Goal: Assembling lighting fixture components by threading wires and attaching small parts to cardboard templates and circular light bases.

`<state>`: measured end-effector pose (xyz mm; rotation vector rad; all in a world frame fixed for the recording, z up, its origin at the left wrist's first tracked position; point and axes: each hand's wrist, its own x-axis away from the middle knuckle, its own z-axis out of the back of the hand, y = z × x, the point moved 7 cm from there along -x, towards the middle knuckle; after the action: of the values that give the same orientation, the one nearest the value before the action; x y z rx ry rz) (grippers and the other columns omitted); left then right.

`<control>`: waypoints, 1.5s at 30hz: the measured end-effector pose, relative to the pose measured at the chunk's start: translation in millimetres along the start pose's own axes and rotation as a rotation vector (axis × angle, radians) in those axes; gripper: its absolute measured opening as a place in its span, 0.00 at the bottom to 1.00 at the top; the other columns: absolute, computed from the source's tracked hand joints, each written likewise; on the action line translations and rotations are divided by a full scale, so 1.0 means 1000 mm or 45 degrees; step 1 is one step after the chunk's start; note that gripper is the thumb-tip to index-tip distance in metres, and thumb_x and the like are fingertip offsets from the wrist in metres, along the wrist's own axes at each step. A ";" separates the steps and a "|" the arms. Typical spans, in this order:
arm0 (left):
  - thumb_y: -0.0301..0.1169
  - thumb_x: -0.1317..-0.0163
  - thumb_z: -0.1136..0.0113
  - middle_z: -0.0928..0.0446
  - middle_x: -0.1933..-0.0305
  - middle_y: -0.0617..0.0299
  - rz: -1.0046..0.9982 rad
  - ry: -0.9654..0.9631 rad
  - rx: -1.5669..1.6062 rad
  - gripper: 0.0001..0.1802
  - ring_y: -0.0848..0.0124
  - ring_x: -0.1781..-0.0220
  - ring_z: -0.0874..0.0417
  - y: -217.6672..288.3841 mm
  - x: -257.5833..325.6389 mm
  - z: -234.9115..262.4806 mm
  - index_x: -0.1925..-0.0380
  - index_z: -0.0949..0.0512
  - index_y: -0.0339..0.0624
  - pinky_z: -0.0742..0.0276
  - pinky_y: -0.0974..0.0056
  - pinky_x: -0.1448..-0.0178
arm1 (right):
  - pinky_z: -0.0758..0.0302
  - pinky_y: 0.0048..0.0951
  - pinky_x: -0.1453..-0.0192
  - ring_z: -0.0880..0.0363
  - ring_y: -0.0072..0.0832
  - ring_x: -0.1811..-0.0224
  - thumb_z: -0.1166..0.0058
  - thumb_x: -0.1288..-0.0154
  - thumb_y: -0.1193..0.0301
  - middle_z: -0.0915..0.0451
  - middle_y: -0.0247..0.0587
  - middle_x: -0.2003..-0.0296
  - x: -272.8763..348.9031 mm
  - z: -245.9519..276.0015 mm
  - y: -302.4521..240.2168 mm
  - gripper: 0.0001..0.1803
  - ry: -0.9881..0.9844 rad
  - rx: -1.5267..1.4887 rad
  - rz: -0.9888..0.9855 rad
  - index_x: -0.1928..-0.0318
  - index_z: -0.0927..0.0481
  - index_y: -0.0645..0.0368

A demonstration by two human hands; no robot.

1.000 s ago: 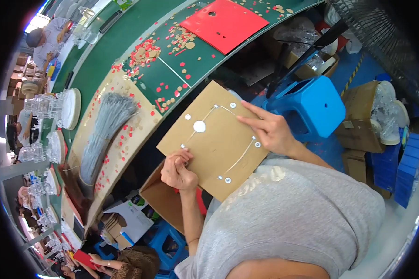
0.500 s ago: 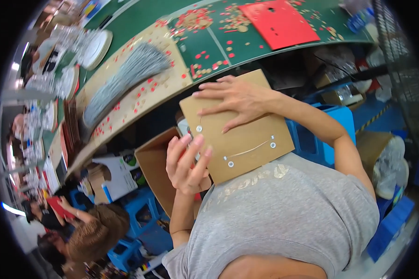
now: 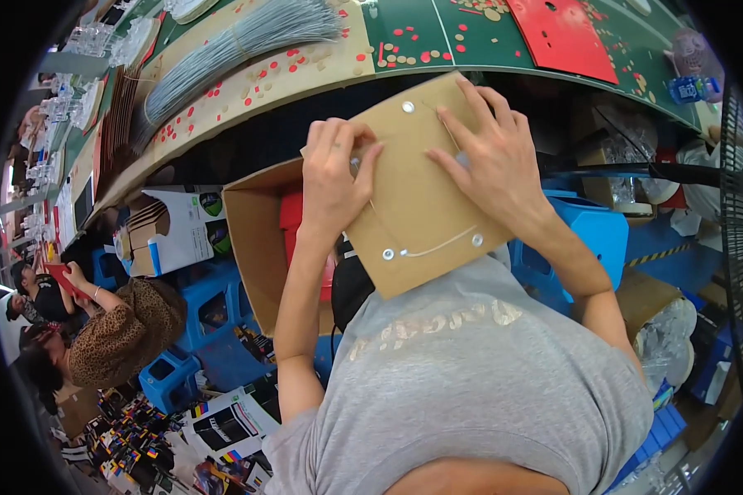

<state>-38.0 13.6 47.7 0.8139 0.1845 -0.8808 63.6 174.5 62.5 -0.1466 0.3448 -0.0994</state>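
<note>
A stiff brown cardboard panel (image 3: 413,190) leans tilted against my shirt front. It has metal eyelets (image 3: 476,240), and a pale thin wire (image 3: 442,247) curves between the two near ones. My left hand (image 3: 334,181) grips the panel's left edge, fingers curled, thumb resting on its face near a thin wire running down to the lower left eyelet. On the upper right part lies my right hand (image 3: 502,165), thumb and index finger spread apart, with a fine wire between them. The other right fingertips reach the panel's far edge.
Beyond the panel is a green worktable (image 3: 404,37) with a bundle of grey wires (image 3: 231,58), red and tan discs and a red panel (image 3: 565,37). An open carton (image 3: 252,239) stands left. Blue stools (image 3: 582,239) flank me. Another person (image 3: 124,330) sits far left.
My left hand has moved from in front of the panel to its left edge. My right hand has shifted right, off the panel's middle. The view has swung, showing less of the table.
</note>
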 end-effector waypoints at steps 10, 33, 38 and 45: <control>0.16 0.48 0.31 0.22 0.66 0.57 -0.281 -0.014 0.088 0.11 0.56 0.62 0.21 0.030 0.001 -0.004 0.67 0.24 0.35 0.23 0.56 0.58 | 0.22 0.28 0.64 0.20 0.30 0.67 0.32 0.48 0.82 0.20 0.36 0.70 -0.020 -0.008 0.022 0.16 0.133 -0.780 0.366 0.58 0.09 0.55; 0.17 0.52 0.27 0.20 0.72 0.63 -0.376 0.026 -0.200 0.13 0.67 0.72 0.20 0.042 -0.002 -0.011 0.65 0.14 0.41 0.24 0.65 0.72 | 0.20 0.27 0.70 0.20 0.27 0.71 0.30 0.54 0.79 0.19 0.32 0.71 -0.009 -0.005 0.003 0.16 0.339 -0.575 0.564 0.60 0.11 0.58; 0.17 0.56 0.27 0.20 0.72 0.63 -0.413 0.044 -0.216 0.15 0.67 0.72 0.19 0.045 -0.004 -0.011 0.64 0.14 0.40 0.24 0.65 0.72 | 0.21 0.27 0.71 0.20 0.27 0.71 0.31 0.52 0.78 0.19 0.31 0.72 -0.014 -0.003 0.003 0.14 0.316 -0.550 0.639 0.61 0.12 0.58; 0.19 0.59 0.33 0.23 0.71 0.60 -0.684 -0.175 -0.282 0.15 0.67 0.72 0.21 0.048 -0.016 -0.005 0.66 0.17 0.33 0.24 0.65 0.72 | 0.22 0.32 0.68 0.19 0.33 0.71 0.31 0.51 0.78 0.19 0.37 0.73 -0.033 -0.007 0.006 0.09 0.151 -0.892 0.494 0.66 0.12 0.60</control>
<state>-12.3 44.3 78.6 0.4967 0.3836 -1.3894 30.5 184.0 65.8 -0.7642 0.5104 0.4050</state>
